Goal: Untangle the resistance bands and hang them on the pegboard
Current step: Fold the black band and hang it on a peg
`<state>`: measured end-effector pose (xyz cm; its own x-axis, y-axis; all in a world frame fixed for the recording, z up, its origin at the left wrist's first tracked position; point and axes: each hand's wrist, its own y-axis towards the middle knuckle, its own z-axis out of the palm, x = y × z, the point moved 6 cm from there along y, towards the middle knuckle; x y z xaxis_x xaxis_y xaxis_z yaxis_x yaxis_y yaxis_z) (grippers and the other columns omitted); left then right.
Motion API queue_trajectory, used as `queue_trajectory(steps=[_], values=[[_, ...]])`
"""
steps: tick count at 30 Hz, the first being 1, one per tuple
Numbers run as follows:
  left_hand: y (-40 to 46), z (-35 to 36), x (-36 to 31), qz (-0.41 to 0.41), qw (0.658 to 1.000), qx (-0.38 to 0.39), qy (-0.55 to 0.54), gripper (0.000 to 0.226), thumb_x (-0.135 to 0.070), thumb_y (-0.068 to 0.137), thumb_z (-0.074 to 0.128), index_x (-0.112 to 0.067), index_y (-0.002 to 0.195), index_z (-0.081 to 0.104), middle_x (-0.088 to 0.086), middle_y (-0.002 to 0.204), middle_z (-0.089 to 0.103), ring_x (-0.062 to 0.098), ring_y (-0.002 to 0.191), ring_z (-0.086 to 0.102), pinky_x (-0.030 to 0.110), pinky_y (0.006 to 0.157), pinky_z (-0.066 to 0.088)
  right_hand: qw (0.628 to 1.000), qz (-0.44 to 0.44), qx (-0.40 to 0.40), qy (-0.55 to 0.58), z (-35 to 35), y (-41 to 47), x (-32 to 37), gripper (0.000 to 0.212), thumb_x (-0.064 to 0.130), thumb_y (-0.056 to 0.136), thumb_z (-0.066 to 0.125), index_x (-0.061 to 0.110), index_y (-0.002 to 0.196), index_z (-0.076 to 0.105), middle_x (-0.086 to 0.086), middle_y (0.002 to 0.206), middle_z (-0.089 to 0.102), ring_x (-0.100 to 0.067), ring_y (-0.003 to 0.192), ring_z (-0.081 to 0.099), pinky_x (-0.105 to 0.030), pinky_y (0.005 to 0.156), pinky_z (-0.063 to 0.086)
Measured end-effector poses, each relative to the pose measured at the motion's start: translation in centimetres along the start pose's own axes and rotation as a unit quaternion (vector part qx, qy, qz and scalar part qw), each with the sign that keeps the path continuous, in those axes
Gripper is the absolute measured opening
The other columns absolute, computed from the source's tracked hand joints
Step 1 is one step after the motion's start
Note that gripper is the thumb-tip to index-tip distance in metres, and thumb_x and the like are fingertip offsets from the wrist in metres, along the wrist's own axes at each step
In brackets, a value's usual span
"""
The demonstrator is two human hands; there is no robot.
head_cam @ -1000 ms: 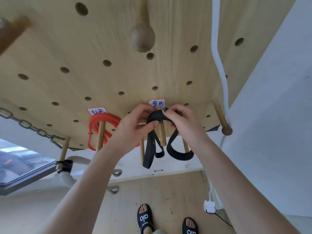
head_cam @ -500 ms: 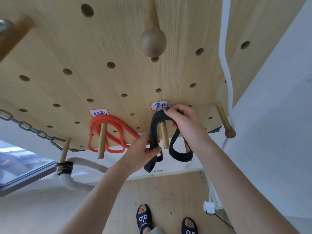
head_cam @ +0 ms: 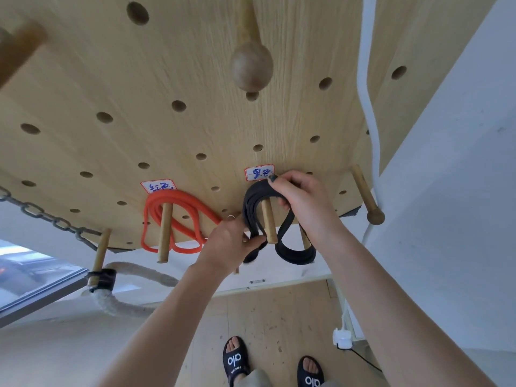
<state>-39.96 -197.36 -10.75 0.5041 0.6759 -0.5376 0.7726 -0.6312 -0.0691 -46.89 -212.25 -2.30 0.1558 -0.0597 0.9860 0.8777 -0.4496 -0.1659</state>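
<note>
A: Item one, the black resistance band (head_cam: 252, 208). Location?

B: Draped in several loops over a wooden peg (head_cam: 268, 223) on the pegboard (head_cam: 181, 65), directly under a white label (head_cam: 259, 172) with blue handwriting. One loop hangs down on the peg's right side, others on its left.

A: Hands on it?

B: Both. The right hand (head_cam: 304, 199) has its fingers curled over the top of the band where it crosses the peg, pinching it against the board side. The left hand (head_cam: 230, 241) grips the strands hanging left of the peg, fingers closed round them near the peg's tip.

A: Item two?

B: The red resistance band (head_cam: 178, 219), coiled in loops round a second wooden peg (head_cam: 164, 233) to the left, under its own handwritten label (head_cam: 158, 186). No hand touches it.

A: Other fittings on the board?

B: A round-knobbed peg (head_cam: 250, 65) high at centre, a knob-ended peg (head_cam: 365, 196) at the right edge, a white cord (head_cam: 365, 93) hanging beside it, a dark chain (head_cam: 47, 216) at far left, and a thick pale rope (head_cam: 122, 303) tied to a lower-left peg (head_cam: 101, 251).

A: Below?

B: A wooden floor (head_cam: 279, 311), the person's feet in black sandals (head_cam: 235, 358), and a white plug (head_cam: 342, 336) by the wall.
</note>
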Motion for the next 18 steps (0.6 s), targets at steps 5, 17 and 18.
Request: queue_trajectory(steps=[5,17,18], values=[[-0.6,-0.2,0.1,0.013,0.997,-0.047,0.064,0.045,-0.03,0.088,0.075,-0.014,0.126,0.058,0.011,0.091,0.065,0.031,0.079,0.067,0.04,0.067,0.057,1.0,-0.006,0.0,0.011,0.0,-0.1,0.1,0.021,0.021,0.098,0.065,0.008,0.08,0.065,0.009,0.057,0.051,0.0,0.053,0.049,-0.007,0.055,0.038],[-1.9,-6.9,-4.4,0.08,0.978,-0.185,-0.061,0.03,-0.02,0.092,0.073,-0.018,0.116,0.053,-0.004,0.104,0.058,0.008,0.06,0.066,0.034,0.061,0.055,1.0,-0.016,0.016,-0.01,0.2,0.1,0.3,0.023,0.019,0.099,0.063,0.011,0.078,0.064,0.018,0.053,0.052,0.004,0.052,0.051,-0.005,0.055,0.038],[-1.8,-7.2,-4.8,0.087,0.976,-0.19,-0.067,0.031,-0.019,0.092,0.072,-0.019,0.118,0.054,-0.005,0.106,0.056,0.008,0.06,0.066,0.035,0.06,0.056,1.0,-0.019,0.015,-0.014,0.2,0.1,0.3,0.022,0.019,0.099,0.064,0.011,0.079,0.064,0.019,0.052,0.053,0.004,0.052,0.051,-0.005,0.055,0.037]])
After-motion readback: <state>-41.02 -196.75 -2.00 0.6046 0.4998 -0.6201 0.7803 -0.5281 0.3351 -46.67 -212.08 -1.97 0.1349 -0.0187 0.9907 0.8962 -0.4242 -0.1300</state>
